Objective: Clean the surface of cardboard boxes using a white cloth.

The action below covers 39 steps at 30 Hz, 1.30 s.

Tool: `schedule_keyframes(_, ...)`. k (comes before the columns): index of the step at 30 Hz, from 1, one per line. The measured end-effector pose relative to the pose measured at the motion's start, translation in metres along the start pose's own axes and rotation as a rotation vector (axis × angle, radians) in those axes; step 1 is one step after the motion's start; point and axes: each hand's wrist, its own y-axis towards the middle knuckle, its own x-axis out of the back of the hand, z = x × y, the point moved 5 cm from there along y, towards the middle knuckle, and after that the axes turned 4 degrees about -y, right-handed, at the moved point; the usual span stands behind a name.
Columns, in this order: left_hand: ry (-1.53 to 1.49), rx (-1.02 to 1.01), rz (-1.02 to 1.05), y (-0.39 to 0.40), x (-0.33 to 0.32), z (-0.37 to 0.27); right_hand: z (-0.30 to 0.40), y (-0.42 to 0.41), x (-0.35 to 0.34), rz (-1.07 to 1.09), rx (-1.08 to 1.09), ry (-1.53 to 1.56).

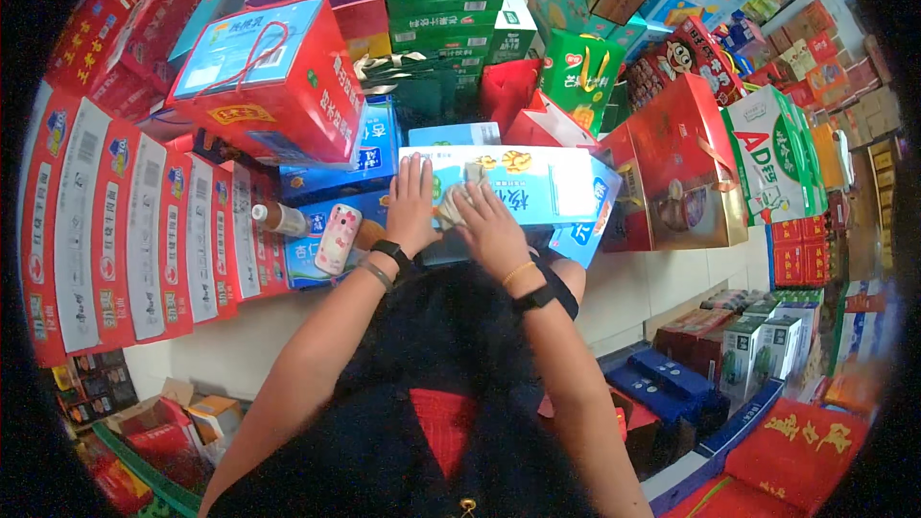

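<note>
A light-blue and white printed carton [547,187] lies lengthwise before me. My left hand [411,205] rests flat on its left end, fingers pointing away from me. My right hand [493,230] presses a crumpled pale cloth [460,196] against the carton's face, left of its middle. The palm hides part of the cloth. Left of my left hand, a phone in a pink patterned case [338,239] lies on a blue carton [302,259]. Beside it a bottle with a white cap [282,219] lies on its side.
A red gift box with a rope handle [288,79] stands at upper left. Red noodle cartons [108,230] line the left side. Green cartons [446,7] are stacked behind. At right stand a red and gold box [676,173] and a green and white carton [773,151]. Pale floor tiles [626,295] show below.
</note>
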Motion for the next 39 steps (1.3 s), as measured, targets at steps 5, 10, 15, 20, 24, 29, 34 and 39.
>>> schedule_keyframes(5,-0.052,0.032,0.057,-0.004,0.01,-0.007,-0.053,-0.036,0.033,-0.033,-0.104,-0.044)
schedule_keyframes(10,-0.044,0.03,0.057,-0.004,0.013,-0.008,-0.099,0.0,0.019,-0.115,-0.313,-0.175)
schedule_keyframes(15,-0.055,0.017,0.041,0.004,0.007,-0.013,-0.069,0.049,-0.01,-0.143,-0.215,-0.2)
schedule_keyframes(20,0.033,-0.005,-0.012,0.002,0.0,-0.002,-0.006,0.023,-0.01,-0.016,0.024,-0.035)
schedule_keyframes(24,-0.07,0.023,0.031,-0.002,0.003,-0.003,-0.021,-0.02,0.022,0.066,-0.019,0.025)
schedule_keyframes(29,-0.073,0.028,0.045,-0.005,0.008,-0.004,-0.103,-0.03,0.039,-0.026,-0.259,-0.064)
schedule_keyframes(34,-0.044,0.019,0.06,0.001,0.008,-0.01,-0.11,0.018,0.014,-0.093,-0.387,-0.158)
schedule_keyframes(39,-0.038,0.025,0.055,0.005,0.002,-0.007,-0.031,0.042,-0.014,-0.097,-0.062,-0.154)
